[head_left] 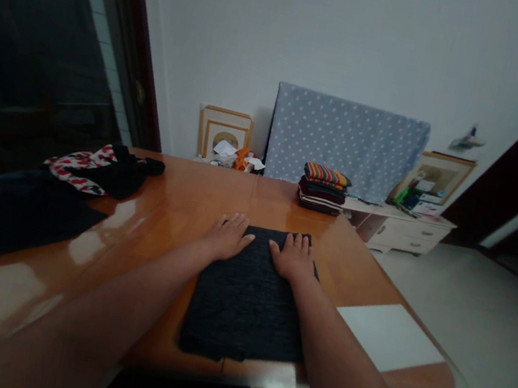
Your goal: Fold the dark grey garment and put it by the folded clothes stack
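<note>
Left hand (228, 236): fingers together, flat on the dark folded cloth (245, 304).
Right hand (293, 257): fingers slightly spread, flat on the same cloth.
Table (177, 207): folded stack (323, 188) at far edge.

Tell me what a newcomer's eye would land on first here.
First, the two bare hands, left hand and right hand, pressed flat on the far end of a dark folded cloth at the near edge of the glossy wooden table. Next, the stack of folded clothes with a bright striped piece on top, at the table's far edge.
</note>
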Demonstrator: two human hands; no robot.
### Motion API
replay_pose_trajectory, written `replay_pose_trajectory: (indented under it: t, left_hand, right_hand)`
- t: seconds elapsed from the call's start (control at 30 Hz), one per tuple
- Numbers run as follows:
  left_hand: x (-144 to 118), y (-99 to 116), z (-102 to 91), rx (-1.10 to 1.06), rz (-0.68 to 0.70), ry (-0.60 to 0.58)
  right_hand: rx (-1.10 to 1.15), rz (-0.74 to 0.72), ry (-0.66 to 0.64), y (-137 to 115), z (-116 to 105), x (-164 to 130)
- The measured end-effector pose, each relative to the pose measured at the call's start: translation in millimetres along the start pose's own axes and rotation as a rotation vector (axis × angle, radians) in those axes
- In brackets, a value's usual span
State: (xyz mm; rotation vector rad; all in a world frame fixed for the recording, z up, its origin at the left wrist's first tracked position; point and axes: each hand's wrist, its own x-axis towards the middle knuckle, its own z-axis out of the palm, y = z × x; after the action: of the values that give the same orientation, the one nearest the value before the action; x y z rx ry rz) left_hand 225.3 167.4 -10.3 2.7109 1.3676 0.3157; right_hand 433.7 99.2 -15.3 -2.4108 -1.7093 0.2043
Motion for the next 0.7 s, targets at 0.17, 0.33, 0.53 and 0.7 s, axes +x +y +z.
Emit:
replay_pose_trajectory:
  t: [0.17, 0.33, 0.53, 0.7]
  left_hand:
    - [-46, 8, -8.3, -0.046, 0.041, -0.017]
    - [-79, 13, -7.7, -0.044, 0.034, -0.087]
    - [-85, 15, -8.4, -0.050, -0.001, -0.070]
    - [-84, 13, -8.2, -0.082, -0.001, -0.049]
  right_hand:
    - [-0.011, 0.014, -0.008, 1, 1, 0]
    - [-0.021, -0.008, 0.049, 2, 6, -1]
    - [-0.042, 0.009, 0.025, 1, 6, 2]
    - [-0.008, -0.002, -0.023, -1, -9, 3]
